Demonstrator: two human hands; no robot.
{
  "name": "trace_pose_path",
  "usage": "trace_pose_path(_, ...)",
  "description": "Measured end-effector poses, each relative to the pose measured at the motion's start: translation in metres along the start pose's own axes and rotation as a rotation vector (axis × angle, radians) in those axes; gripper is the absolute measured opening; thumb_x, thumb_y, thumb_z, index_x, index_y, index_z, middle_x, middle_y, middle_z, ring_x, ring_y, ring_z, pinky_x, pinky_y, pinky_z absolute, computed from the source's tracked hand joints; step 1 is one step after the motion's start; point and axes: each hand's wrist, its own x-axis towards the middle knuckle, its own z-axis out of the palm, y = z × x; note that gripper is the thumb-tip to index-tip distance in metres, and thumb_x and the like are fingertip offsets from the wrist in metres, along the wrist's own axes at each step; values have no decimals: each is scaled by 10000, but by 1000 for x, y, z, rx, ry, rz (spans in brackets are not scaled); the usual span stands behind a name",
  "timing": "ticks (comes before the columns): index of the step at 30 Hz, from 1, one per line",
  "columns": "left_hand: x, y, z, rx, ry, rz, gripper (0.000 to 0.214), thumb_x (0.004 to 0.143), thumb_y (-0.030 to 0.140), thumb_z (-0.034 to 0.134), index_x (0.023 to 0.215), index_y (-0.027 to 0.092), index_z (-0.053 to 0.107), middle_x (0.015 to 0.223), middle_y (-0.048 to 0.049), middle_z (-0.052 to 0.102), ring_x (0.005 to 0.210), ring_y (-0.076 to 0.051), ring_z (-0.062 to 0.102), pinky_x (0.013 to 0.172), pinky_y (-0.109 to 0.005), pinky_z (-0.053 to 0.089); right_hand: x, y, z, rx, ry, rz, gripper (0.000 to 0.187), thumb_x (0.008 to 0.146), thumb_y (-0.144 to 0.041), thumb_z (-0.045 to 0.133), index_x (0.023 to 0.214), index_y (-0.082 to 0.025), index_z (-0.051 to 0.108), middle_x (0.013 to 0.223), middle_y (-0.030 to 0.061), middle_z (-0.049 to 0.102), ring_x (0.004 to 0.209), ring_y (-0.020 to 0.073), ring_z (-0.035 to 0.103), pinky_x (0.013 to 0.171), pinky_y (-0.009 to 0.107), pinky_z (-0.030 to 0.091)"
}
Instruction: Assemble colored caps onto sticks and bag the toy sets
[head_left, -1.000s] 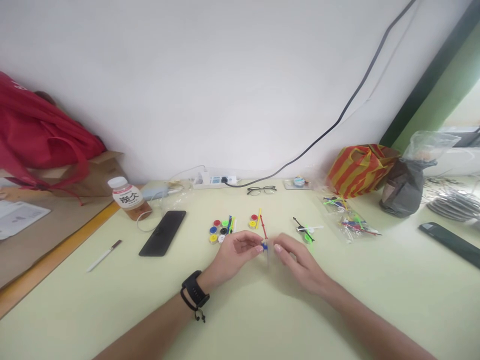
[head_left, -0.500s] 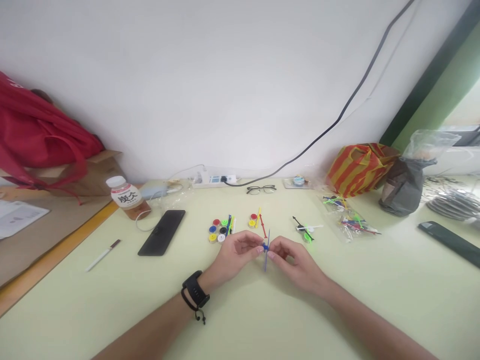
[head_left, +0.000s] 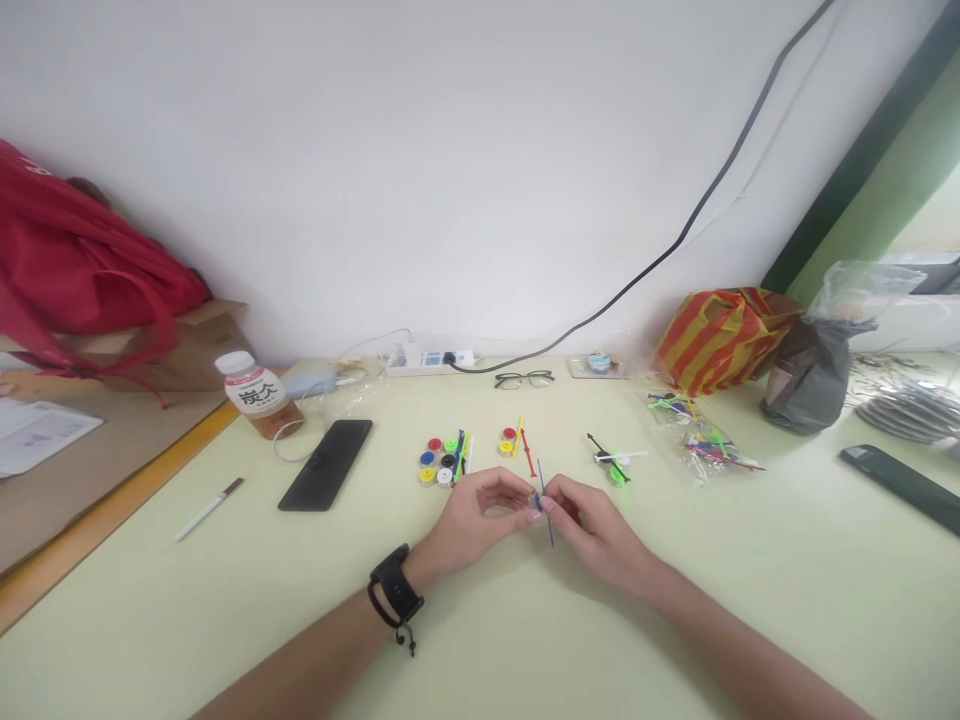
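Observation:
Pinched between the thumb and fingers of my left hand (head_left: pixel 487 518) is a small round piece (head_left: pixel 535 501), clear and blue, mostly covered by the fingertips. My right hand (head_left: pixel 600 535) has its thumb and index finger closed on a thin blue arrow (head_left: pixel 550 532), which stands nearly upright against the round piece. Just beyond the hands lie a red arrow (head_left: pixel 529 453), a yellow arrow (head_left: pixel 517 437), a red disc (head_left: pixel 509 434) and a yellow disc (head_left: pixel 505 448). Several coloured discs (head_left: pixel 447 461) sit left of these, beside a bunch of arrows (head_left: pixel 461 455).
Black and white arrows (head_left: pixel 619 457) with a green disc lie at the right, near bags of parts (head_left: pixel 705 450). At the left are a phone (head_left: pixel 326 465), a pen (head_left: pixel 208 510) and a bottle (head_left: pixel 259 395). Glasses (head_left: pixel 524 379) and a power strip (head_left: pixel 430 361) lie by the wall.
The blue arrow has tilted, its lower end swinging right. The round piece has turned between the fingers, showing a clear part. Both hands have shifted slightly.

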Motion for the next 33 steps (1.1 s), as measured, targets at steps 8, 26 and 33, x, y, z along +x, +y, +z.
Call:
trace_pose_path(8, 0, -11, -8, 668, 201, 178, 360, 921, 210, 641, 1277, 257, 625, 1326, -73, 642, 1284, -288, 536, 1118, -498, 432, 1, 9, -24, -579, 199, -177, 201, 983, -214, 459, 784, -233, 449, 763, 22, 546, 725, 198, 512, 690, 340, 388)
trace_pose_path(26, -6, -21, -8, 930, -6, 156, 615, 986, 537, 553, 1531, 262, 475, 1680, -107, 316, 1553, -440, 178, 1211, -679, 252, 13, 58, -62, -1196, 284, -60, 149, 967, -258, 554, 839, -214, 616, 851, 104, 671, 890, 292, 550, 729, 405, 357)
trace_pose_path(33, -5, -21, -7, 955, 3, 161, 626, 979, 525, 559, 1531, 246, 463, 1671, -125, 326, 1535, -462, 198, 1194, -683, 265, 13, 46, -49, -999, 322, -130, 96, 975, -262, 546, 963, -212, 627, 916, 100, 688, 915, 289, 583, 799, 412, 405)
